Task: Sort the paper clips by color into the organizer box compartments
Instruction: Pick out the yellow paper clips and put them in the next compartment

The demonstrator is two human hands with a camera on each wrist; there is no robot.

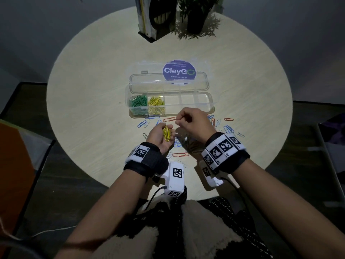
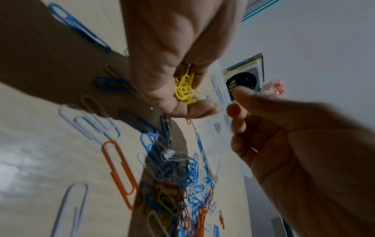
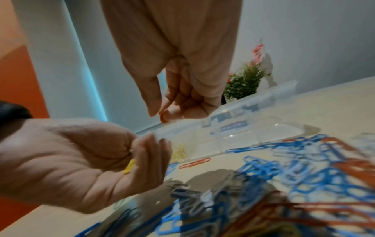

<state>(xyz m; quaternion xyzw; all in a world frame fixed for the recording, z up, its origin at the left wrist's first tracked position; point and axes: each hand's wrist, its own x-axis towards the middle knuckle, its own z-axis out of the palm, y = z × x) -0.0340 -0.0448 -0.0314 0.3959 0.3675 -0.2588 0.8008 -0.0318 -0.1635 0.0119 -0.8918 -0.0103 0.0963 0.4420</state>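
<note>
On the round pale wood table (image 1: 84, 101) a clear plastic organizer box (image 1: 209, 101) sits with its lid (image 1: 149, 75) swung back, a purple ClayGo sticker (image 1: 179, 71) on that lid. Green paper clips (image 1: 138, 104) fill the leftmost compartment and yellow paper clips (image 1: 156, 105) the one beside it; the remaining compartments to the right look bare. Just in front of the box, the left hand (image 1: 162, 136) is turned palm up, cupped around a bunch of yellow clips (image 1: 166, 133), its fingers curled over them. The right hand (image 1: 194, 121) hovers just beside it, fingers curled with thumb and forefinger drawn together at the tips; whether a clip is pinched there cannot be told, as the wrist views are blurred. Under and around both hands lies a loose heap of mixed clips (image 2: 182, 179) in blue, white, orange and grey, with a large orange clip (image 2: 119, 173) and a large white clip (image 2: 71, 208) lying near it. More blue and orange strays (image 1: 228, 126) are scattered towards the right. At the far edge stand a potted plant (image 1: 196, 14) and a book holder (image 1: 149, 19).
</note>
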